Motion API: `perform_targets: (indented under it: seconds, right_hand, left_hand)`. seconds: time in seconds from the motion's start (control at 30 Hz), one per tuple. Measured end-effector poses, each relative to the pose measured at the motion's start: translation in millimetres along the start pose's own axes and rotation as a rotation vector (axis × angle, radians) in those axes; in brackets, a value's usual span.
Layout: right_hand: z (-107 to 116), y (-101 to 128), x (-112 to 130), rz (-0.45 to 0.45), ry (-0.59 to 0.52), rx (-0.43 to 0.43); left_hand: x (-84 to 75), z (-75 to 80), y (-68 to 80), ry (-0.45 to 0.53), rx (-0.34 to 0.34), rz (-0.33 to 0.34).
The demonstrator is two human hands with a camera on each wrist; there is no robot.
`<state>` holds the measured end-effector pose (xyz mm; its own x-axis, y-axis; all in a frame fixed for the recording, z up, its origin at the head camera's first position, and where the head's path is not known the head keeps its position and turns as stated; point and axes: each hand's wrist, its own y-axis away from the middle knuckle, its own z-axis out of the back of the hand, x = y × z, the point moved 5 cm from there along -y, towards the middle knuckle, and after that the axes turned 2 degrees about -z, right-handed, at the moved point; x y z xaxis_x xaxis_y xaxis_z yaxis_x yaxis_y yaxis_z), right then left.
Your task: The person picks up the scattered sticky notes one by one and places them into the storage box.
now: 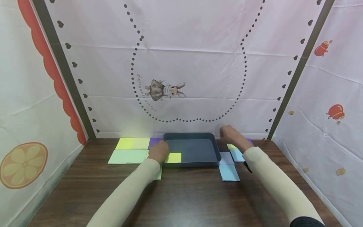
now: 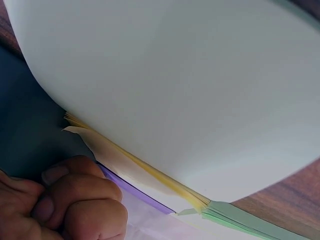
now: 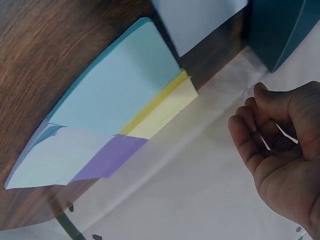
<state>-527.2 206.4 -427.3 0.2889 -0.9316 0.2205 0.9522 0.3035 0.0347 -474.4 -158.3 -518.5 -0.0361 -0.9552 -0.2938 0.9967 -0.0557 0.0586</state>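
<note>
1. Closest to me, a cream left sleeve [image 1: 124,194] leans up and to the right, and a cream right sleeve [image 1: 279,183] leans up and to the left.
2. Under them I see the brown table [image 1: 187,198]. A light blue paper [image 1: 229,173] lies on it, near the near right corner of the dark blue tray [image 1: 191,147].
3. My left hand [image 1: 158,152] is bent over the tray's left side. Its fingers are folded in. I cannot tell if they pinch anything. A small yellow paper [image 1: 173,157] shows just beside it, over the tray's near left corner.
4. The tray sits in the middle, with green papers [image 1: 122,156] to its left.
5. My right hand [image 1: 233,136] reaches farther, past the tray's far right side. Its fingers curl loosely with little gaps, and I see nothing in them.
6. Behind everything hangs the white cloth [image 1: 193,66], with a sideways rabbit [image 1: 165,90] on it.
</note>
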Motion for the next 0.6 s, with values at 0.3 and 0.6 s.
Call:
perform_targets:
  seconds: [0.3,0.6]
  right_hand:
    - [7,18,3,-0.082,0.023,0.019]
    - [9,31,7,-0.152,0.052,0.071]
  left_hand:
    - [-0.6,0.2,2.0,-0.004,0.012,0.004]
    - [-3.5,2.4,5.1,0.008,0.012,0.003]
